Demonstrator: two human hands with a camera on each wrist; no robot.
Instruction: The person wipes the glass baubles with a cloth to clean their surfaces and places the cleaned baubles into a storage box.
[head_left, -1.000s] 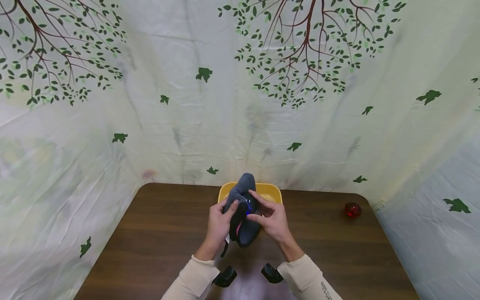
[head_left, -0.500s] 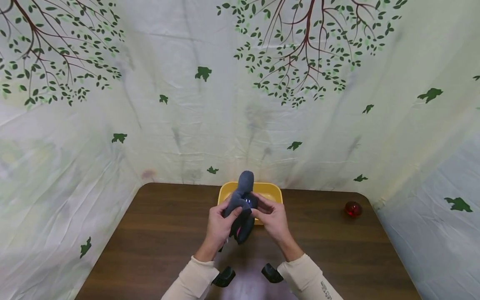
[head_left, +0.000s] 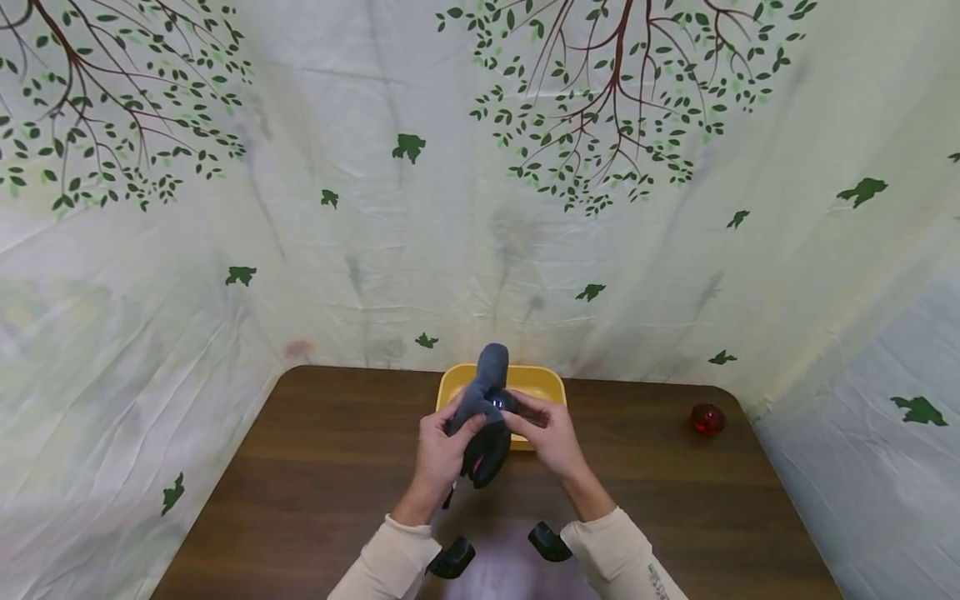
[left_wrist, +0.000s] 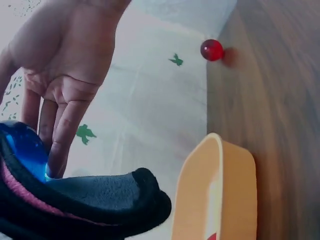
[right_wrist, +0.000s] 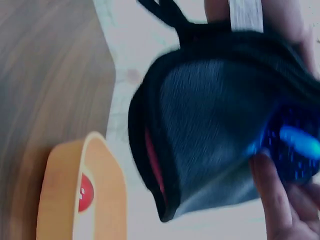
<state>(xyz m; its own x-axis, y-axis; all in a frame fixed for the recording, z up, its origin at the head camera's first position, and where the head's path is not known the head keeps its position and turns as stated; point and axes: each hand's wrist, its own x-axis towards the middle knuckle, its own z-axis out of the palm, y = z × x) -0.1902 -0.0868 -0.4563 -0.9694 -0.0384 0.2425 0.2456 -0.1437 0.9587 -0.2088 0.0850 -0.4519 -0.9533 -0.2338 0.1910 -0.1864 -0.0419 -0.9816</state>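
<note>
In the head view my left hand [head_left: 441,442] grips a soft dark grey fabric piece [head_left: 492,367], folded, with black edging. The right wrist view shows its pink lining and a white label [right_wrist: 246,15]. A shiny blue ball [head_left: 501,403] sits against a fold of the fabric. My right hand [head_left: 549,427] pinches the ball from the right, one fingertip [right_wrist: 261,160] where ball and cloth meet. In the left wrist view the ball [left_wrist: 25,150] is partly hidden behind the black edge. Both hands hold these things in front of and over the yellow tub.
A yellow tub [head_left: 558,387] stands at the table's back edge, with a red round patch [right_wrist: 86,192] inside. Towards the right end of the brown table [head_left: 337,475] lies a clear red ball [head_left: 707,419]. A leaf-printed cloth [head_left: 465,250] hangs behind.
The fabric has been turned and folded smaller, its lower flap drawn up. The blue ball shows against the fold near the right fingertips. Both hands have stayed nearly in place.
</note>
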